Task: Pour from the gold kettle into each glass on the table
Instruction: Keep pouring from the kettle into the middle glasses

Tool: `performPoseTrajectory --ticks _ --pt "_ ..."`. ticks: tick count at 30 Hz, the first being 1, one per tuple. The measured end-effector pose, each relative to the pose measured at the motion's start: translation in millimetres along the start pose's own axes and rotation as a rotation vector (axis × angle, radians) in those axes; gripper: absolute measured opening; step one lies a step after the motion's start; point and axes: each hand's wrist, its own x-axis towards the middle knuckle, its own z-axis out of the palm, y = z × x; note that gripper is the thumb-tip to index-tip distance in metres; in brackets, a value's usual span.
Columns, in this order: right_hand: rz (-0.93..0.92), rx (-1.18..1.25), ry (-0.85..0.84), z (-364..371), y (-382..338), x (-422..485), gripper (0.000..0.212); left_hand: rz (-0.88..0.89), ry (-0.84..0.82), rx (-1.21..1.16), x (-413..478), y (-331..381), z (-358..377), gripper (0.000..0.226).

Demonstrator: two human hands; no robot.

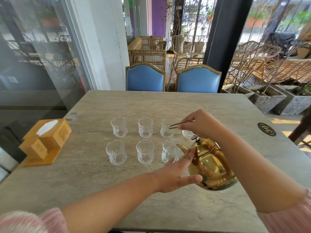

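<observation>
Holding gold kettle (210, 165) by handle, right hand (200, 123), black badge (266, 129) reading 30

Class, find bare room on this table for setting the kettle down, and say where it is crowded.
Bare: the far table strip between the back glasses and blue chairs; the right side between gold kettle and number plate. Crowded: the centre's two rows of glasses; the wooden tissue box sits at the left edge.

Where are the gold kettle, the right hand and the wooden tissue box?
gold kettle (216, 165): head view, on its shiny belly.
right hand (199, 123): head view, on its knuckles.
wooden tissue box (56, 130): head view, on its top face.
</observation>
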Motion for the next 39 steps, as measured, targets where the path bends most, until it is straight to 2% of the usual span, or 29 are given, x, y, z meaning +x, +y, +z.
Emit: performPoseTrajectory --ticks 30,39 --pt "0.009 -0.023 0.0 -1.4 -3.5 -4.2 0.026 0.012 -0.003 0.033 -2.1 2.1 -1.2 0.109" --pt "0.041 0.127 0.036 -8.9 9.1 -11.6 0.025 0.015 0.01 0.029 -1.1 8.5 -1.8 0.107"
